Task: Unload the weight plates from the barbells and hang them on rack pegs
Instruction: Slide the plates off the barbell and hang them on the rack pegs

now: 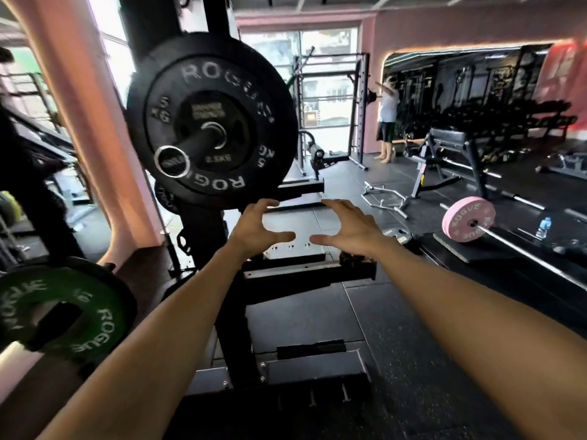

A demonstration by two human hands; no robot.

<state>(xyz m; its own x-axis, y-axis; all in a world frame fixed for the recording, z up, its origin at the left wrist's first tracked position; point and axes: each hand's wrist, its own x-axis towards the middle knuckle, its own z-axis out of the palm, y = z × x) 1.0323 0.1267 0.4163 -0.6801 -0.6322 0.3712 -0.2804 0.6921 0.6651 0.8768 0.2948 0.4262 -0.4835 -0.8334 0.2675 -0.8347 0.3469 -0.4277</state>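
Both hands' (pixel 259 224) (pixel 347 228) grips released, empty, just below the pegged black plate (pixel 212 122).

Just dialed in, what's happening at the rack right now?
A person is clearing weight plates in a gym. Both hands are open and hold nothing: the left hand and right hand reach out side by side just below the black 5 kg plate, which hangs on a rack peg with a small 2.5 kg plate in front of it. A green plate sits on a lower peg at left. The pink plates are still on a barbell on the floor.
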